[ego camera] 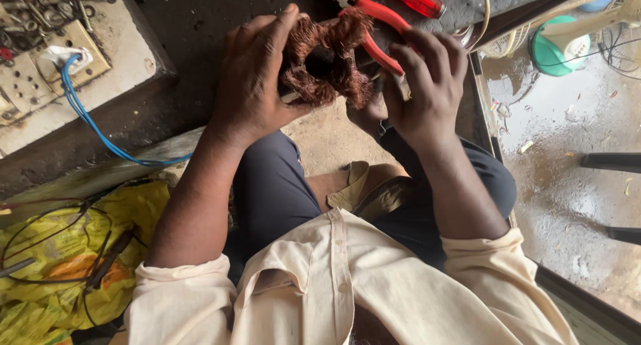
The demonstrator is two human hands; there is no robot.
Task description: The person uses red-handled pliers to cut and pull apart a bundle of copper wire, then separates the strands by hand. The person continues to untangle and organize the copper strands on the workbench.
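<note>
Grip: your left hand (250,78) clenched round the copper wire coil (327,58), up over your lap, so it stayed steady | your right hand (427,84) gripped red-handled pliers (377,31) touching the coil to work its wires | desk (200,24) just beyond.

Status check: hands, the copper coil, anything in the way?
Left hand grips copper coil. Right hand holds red-handled pliers against it. Nothing between them.
</note>
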